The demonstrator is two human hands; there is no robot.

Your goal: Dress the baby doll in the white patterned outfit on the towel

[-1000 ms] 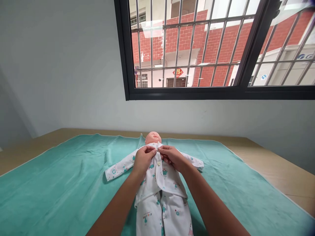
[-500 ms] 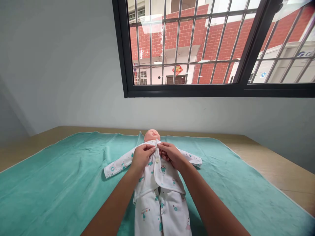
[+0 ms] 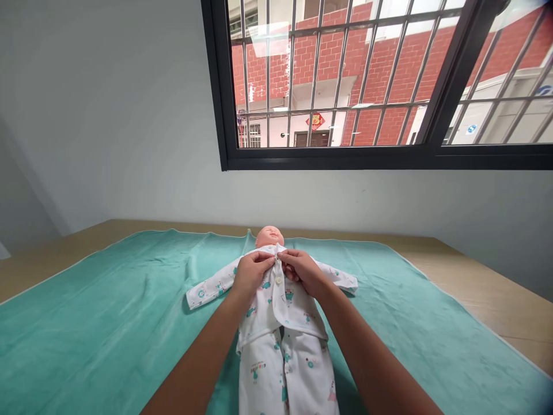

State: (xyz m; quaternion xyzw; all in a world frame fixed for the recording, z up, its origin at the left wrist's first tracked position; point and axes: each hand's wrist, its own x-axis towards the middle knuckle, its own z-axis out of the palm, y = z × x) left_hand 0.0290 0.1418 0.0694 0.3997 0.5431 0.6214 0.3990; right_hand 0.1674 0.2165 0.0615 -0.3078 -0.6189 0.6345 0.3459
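A baby doll [image 3: 268, 235] lies on its back on a teal towel [image 3: 108, 311], head toward the wall. It wears a white printed jacket [image 3: 276, 302] and matching trousers [image 3: 285, 374]. My left hand [image 3: 252, 273] pinches the left edge of the jacket front at the doll's upper chest. My right hand [image 3: 301, 270] pinches the right edge at the same spot, so the fingertips almost meet. A white button [image 3: 279, 280] shows just below them. Both sleeves lie spread out to the sides.
The towel covers a wooden table [image 3: 484, 288] that stands against a pale wall. Above the wall is a barred, black-framed window [image 3: 367, 80] with a red brick building outside.
Both hands stay pinched at the top of the jacket front with only slight finger shifts. The camera has tilted a little, so the scene sits slightly differently in view.
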